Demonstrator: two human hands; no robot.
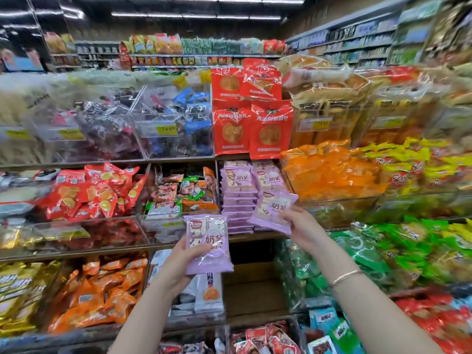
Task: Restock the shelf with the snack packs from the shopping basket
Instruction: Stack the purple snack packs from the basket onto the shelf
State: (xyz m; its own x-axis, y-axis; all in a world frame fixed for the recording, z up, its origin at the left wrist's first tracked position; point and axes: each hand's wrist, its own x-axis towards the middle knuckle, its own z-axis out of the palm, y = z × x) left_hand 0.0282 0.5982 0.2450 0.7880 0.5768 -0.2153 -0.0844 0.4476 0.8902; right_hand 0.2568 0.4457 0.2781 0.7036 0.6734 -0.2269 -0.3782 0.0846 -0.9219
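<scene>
My left hand (182, 261) grips a purple snack pack (208, 245) from below, held in front of the shelf's middle tier. My right hand (302, 226) pinches a second purple snack pack (273, 209) by its lower edge, tilted, just in front of the stacks of matching purple packs (240, 190) in the centre compartment of the shelf. Those stacks stand in two columns, the left one taller. The shopping basket is not in view.
Red bread packs (251, 126) stand above the purple compartment. Orange packs (329, 169) fill the bin to its right, mixed snacks (178, 198) the bin to its left. Below it is a dark compartment (252, 277). Green packs (370, 249) lie lower right.
</scene>
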